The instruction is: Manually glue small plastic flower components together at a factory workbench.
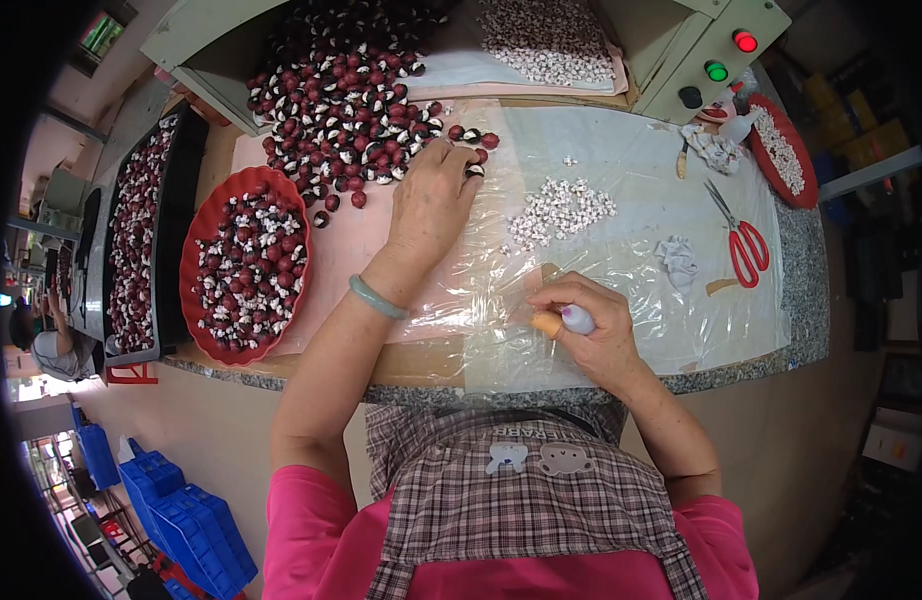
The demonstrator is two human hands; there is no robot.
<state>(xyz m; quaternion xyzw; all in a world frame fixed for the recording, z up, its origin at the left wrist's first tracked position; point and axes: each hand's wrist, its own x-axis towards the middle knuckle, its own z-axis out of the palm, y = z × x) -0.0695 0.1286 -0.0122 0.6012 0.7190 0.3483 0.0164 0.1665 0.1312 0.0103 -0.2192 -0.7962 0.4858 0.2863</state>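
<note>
My left hand, with a pale green bangle on its wrist, reaches to the right edge of a large pile of small dark-red balls with black and white parts. Its thumb and fingers close around one small ball, partly hidden by them. Near the table's front edge, my right hand is wrapped round a small whitish squeeze bottle. An orange finger cover sits on one of its fingertips. Just beyond that hand lies a heap of small white pieces with dark specks on the plastic sheet.
A red scalloped tray of balls and white pieces stands left, beside a black tray. Red-handled scissors, crumpled tissue and a red dish lie right. A machine with lit buttons spans the back. Another person sits far left.
</note>
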